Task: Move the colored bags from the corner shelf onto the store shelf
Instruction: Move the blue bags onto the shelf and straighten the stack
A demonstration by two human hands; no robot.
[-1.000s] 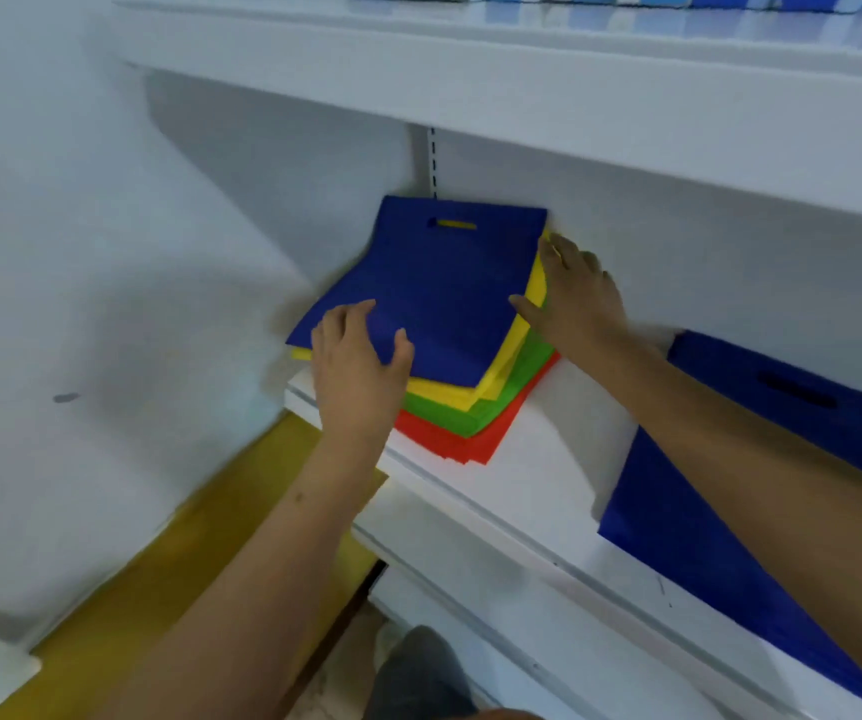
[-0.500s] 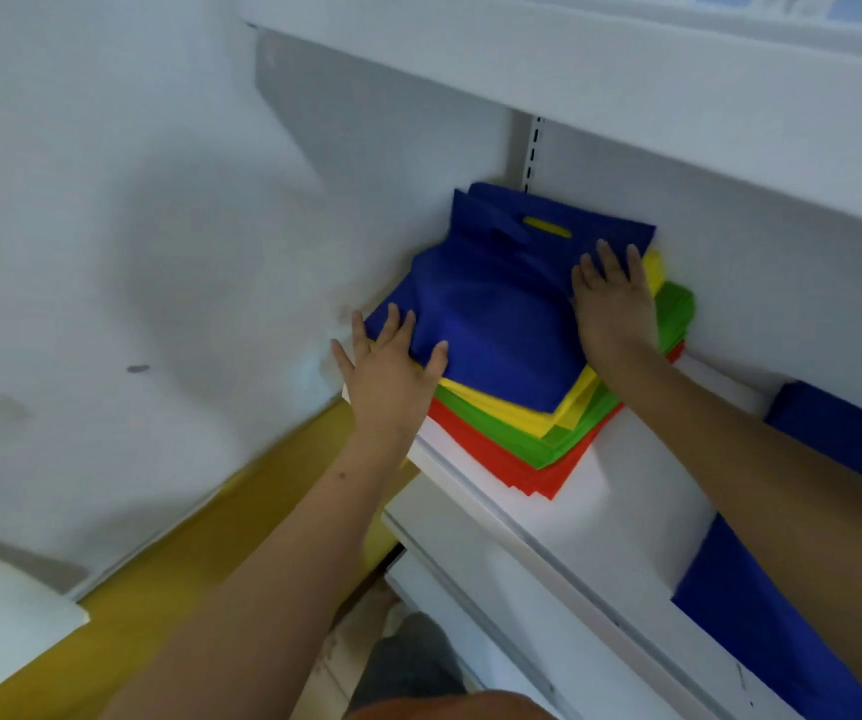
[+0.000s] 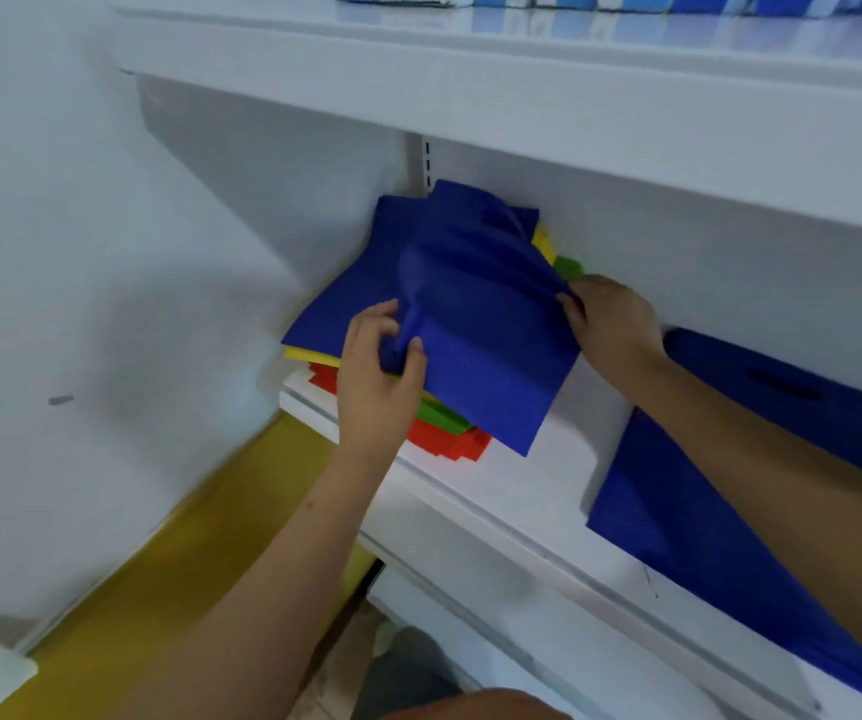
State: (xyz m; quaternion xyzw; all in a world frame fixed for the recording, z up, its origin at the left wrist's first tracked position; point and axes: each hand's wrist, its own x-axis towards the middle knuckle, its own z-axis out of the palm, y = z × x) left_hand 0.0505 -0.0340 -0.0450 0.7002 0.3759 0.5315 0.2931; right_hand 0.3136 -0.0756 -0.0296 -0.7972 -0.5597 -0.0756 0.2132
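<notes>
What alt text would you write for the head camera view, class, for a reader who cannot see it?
Two bare hands lift the top blue fabric bag off a stack of yellow, green and red bags in a white shelf's corner: left hand pinching its near edge, right hand its right edge. Another flat blue bag lies to the right.

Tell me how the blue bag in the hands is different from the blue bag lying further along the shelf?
The held blue bag is bunched and lifted, pinched by the left hand and right hand; the other blue bag lies flat and untouched. The held one sits over a colored stack; the other rests on the bare shelf. Both are the same deep blue.
</notes>
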